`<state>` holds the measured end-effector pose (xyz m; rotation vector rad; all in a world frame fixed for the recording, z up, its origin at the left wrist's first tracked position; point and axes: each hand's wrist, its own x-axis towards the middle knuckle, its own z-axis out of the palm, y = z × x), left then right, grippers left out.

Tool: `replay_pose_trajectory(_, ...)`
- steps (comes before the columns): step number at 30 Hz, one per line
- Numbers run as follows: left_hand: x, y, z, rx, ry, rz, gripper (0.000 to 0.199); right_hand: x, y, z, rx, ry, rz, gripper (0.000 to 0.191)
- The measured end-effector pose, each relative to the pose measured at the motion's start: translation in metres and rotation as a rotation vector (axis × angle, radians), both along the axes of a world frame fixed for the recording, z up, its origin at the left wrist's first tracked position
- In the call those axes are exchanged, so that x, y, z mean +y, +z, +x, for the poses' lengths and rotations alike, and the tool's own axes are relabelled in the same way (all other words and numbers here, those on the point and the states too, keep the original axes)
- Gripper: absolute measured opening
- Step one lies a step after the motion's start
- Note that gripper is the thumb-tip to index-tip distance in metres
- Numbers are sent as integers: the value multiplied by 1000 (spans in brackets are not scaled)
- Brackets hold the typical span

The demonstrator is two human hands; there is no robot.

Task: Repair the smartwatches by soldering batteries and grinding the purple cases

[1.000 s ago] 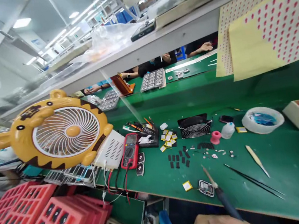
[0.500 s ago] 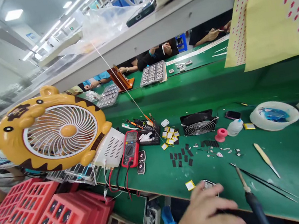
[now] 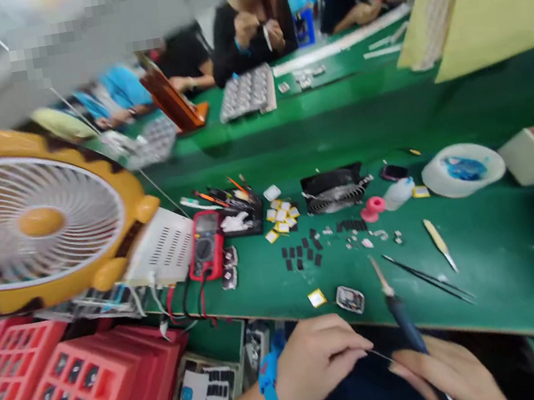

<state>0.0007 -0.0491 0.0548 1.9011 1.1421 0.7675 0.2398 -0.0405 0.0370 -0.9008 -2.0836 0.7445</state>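
My left hand (image 3: 321, 359), with a blue band on its wrist, is closed just below the bench's front edge, pinching one end of a thin wire (image 3: 380, 355). The wire's other end meets the thumb and fingers of my right hand (image 3: 447, 367). A soldering iron (image 3: 404, 323) with a dark handle also runs through the right hand, its tip over the bench. Above my left hand, a small open device housing (image 3: 350, 299) with parts inside lies on the bench. Beside it is a yellow-edged battery cell (image 3: 316, 297). Black tweezers (image 3: 429, 277) lie right of the iron.
A pale-handled tool (image 3: 438, 242), black pieces (image 3: 307, 251) and a battery pile (image 3: 280, 215) lie on the green bench. Behind are a small black fan (image 3: 334, 188) and white bowl (image 3: 463, 169). A red multimeter (image 3: 206, 246) and yellow fan (image 3: 39, 220) stand left. People work opposite.
My left hand has moved off the device housing, down and left, and now pinches the wire. My right hand has come into view with the iron. The camera view has shifted.
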Motion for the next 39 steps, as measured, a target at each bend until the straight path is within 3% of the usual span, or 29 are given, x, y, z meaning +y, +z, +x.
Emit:
replay_pose_trajectory(2,4,9,1,-107,-58,-89,17,-2,7,-2,9,-7,-37,23)
replay_pose_trajectory(3,7,10,1,-132,-46,-113,15,-3,8,-1,35,-45,-75,34)
replay_pose_trajectory(6,16,3,-8,-111,120,-91,11,-6,10,7,157,-193,-268,64)
replay_pose_trajectory(10,19,-15,-22,23,306,10,13,-10,19,19,195,-413,-444,28)
replay_pose_trajectory(13,18,-26,-22,70,330,71,13,-13,24,23,158,-558,-453,26)
replay_pose_trajectory(18,21,-38,-4,116,377,199,12,-11,26,25,7,-431,-258,20)
replay_pose_trajectory(25,24,-54,5,67,353,301,19,-11,19,15,49,-415,-356,28)
replay_pose_trajectory(33,24,-57,6,82,332,343,21,-2,19,7,-53,-417,-237,18)
replay_pose_trajectory(39,25,-58,7,98,326,373,19,-3,20,4,-73,-423,-280,19)
